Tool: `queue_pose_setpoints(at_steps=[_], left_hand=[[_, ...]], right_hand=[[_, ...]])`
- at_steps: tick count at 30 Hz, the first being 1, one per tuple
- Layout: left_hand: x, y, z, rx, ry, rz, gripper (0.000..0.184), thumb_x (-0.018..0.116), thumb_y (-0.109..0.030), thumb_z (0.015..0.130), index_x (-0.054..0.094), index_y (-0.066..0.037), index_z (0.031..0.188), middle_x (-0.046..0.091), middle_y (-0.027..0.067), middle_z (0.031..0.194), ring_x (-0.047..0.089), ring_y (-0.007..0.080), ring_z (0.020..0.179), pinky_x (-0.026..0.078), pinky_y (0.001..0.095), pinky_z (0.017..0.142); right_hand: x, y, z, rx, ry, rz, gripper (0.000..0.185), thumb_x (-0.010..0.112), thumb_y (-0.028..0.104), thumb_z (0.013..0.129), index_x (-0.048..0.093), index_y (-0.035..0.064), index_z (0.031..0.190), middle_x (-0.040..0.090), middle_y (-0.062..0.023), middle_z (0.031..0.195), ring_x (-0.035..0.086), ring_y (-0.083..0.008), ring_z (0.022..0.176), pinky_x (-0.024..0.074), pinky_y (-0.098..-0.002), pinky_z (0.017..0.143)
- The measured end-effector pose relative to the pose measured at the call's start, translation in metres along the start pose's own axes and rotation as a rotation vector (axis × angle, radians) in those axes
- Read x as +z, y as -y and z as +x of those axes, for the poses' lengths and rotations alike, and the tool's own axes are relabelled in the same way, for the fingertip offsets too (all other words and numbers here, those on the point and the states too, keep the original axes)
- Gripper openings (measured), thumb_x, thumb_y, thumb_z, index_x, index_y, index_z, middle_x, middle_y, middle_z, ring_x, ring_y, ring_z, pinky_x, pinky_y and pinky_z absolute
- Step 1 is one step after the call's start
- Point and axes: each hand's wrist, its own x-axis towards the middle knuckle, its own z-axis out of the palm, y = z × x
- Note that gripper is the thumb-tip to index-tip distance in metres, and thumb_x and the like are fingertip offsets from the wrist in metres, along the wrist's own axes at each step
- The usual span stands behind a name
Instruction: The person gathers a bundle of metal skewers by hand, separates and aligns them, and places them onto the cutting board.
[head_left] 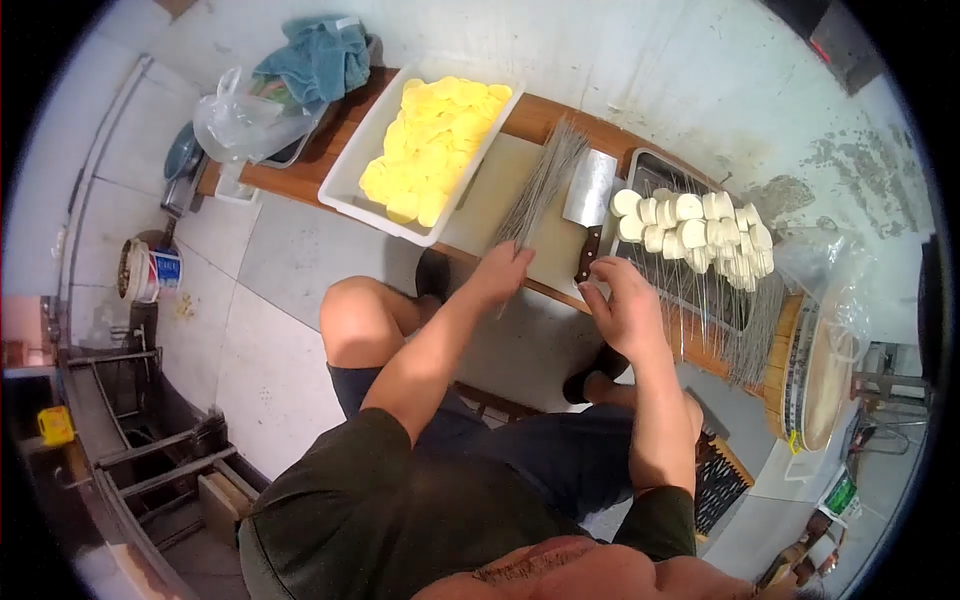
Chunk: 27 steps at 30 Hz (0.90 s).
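My left hand (503, 274) is closed around the lower end of a bundle of thin metal skewers (543, 180), which lies slanting across a pale cutting board (492, 188). My right hand (627, 303) is half curled, thumb apart from the fingers, with nothing visible in it. Beside its fingertips is the dark wooden handle of a cleaver (590, 190), whose blade rests flat on the board's right side. Further right, skewers threaded with thick white round slices (690, 225) are piled on a metal tray (645, 165).
A white tub (345, 180) of thin yellow slices (435, 145) stands left on the wooden bench (290, 180). Behind it are a teal cloth (318, 60) and a plastic bag (245, 120). A round wooden block (810, 370) stands at the right end; a wall rises behind the bench.
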Motion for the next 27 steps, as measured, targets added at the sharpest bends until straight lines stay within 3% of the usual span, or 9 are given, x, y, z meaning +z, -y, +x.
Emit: queue_pose_setpoints(at_steps=[3,6,9,12,15,20,23,26,27], left_hand=[[0.012,0.03,0.058,0.215,-0.164,0.444,0.035,0.048,-0.034,0.091,0.057,0.0,0.096,0.062,0.0251,0.096,0.059,0.0417,0.094,0.044,0.0502,0.082],[-0.001,-0.035,0.056,0.014,-0.182,0.541,0.033,0.048,-0.032,0.091,0.058,-0.002,0.099,0.064,0.0235,0.097,0.061,0.0393,0.093,0.046,0.0495,0.081],[0.01,-0.024,0.077,-0.065,-0.119,0.724,0.03,0.049,-0.031,0.09,0.056,-0.003,0.098,0.065,0.0206,0.097,0.063,0.0367,0.092,0.048,0.0486,0.08],[0.022,-0.013,0.081,-0.031,-0.171,0.787,0.028,0.052,-0.029,0.088,0.056,-0.004,0.099,0.067,0.0182,0.095,0.065,0.0358,0.089,0.05,0.0477,0.076],[0.021,-0.038,0.067,-0.1,-0.159,0.787,0.034,0.057,-0.032,0.085,0.056,-0.003,0.103,0.064,0.0191,0.102,0.062,0.035,0.097,0.049,0.0472,0.08],[0.028,-0.032,0.057,0.103,-0.426,0.912,0.048,0.066,-0.04,0.078,0.056,-0.003,0.107,0.055,0.0183,0.114,0.052,0.0331,0.11,0.044,0.0466,0.09],[0.031,-0.018,0.071,-0.003,-0.385,0.906,0.053,0.07,-0.042,0.074,0.056,-0.003,0.107,0.056,0.0176,0.111,0.052,0.0345,0.109,0.044,0.0473,0.09],[0.031,-0.009,0.081,0.034,-0.356,0.852,0.048,0.066,-0.037,0.074,0.056,-0.001,0.105,0.057,0.0206,0.108,0.054,0.039,0.103,0.046,0.0503,0.085],[0.03,-0.01,0.078,0.082,-0.36,0.843,0.047,0.066,-0.036,0.075,0.055,0.0,0.104,0.057,0.0215,0.107,0.054,0.0399,0.103,0.045,0.051,0.085]], right_hand=[[-0.007,-0.003,0.0,0.015,-0.035,0.052,0.023,0.071,0.011,0.076,0.061,0.0012,0.094,0.062,-0.0127,0.096,0.062,-0.0327,0.082,0.0515,-0.0373,0.069],[-0.012,-0.006,-0.001,0.021,-0.019,0.069,0.021,0.07,0.012,0.077,0.06,0.0011,0.092,0.062,-0.0127,0.095,0.061,-0.0332,0.08,0.0511,-0.0376,0.068],[-0.016,-0.01,-0.005,-0.015,-0.012,0.048,0.021,0.069,0.014,0.08,0.061,0.0029,0.096,0.062,-0.0114,0.097,0.063,-0.0297,0.083,0.0509,-0.0353,0.071],[-0.02,-0.008,-0.009,-0.031,-0.018,0.073,0.021,0.07,0.014,0.078,0.06,0.0035,0.093,0.062,-0.0112,0.095,0.062,-0.0315,0.081,0.0503,-0.0371,0.068],[-0.026,-0.006,-0.01,-0.05,-0.005,0.083,0.022,0.07,0.014,0.077,0.059,0.0033,0.093,0.062,-0.0116,0.094,0.061,-0.0324,0.08,0.0499,-0.0379,0.068],[-0.033,-0.007,-0.016,-0.079,-0.004,0.068,0.023,0.07,0.013,0.077,0.059,0.0025,0.095,0.062,-0.0128,0.095,0.061,-0.0331,0.083,0.0498,-0.0385,0.069],[-0.056,-0.001,-0.019,-0.136,-0.161,0.084,0.024,0.069,0.011,0.077,0.06,0.0024,0.098,0.062,-0.0141,0.096,0.061,-0.0323,0.084,0.05,-0.0369,0.07],[-0.125,0.005,-0.037,0.015,-0.404,0.063,0.021,0.067,0.015,0.081,0.061,0.0037,0.098,0.063,-0.0101,0.086,0.062,-0.0262,0.076,0.05,-0.0342,0.069],[-0.147,-0.006,-0.05,0.112,-0.604,0.104,0.021,0.065,0.016,0.084,0.061,0.0029,0.099,0.064,-0.0087,0.084,0.062,-0.0219,0.076,0.0492,-0.0323,0.069]])
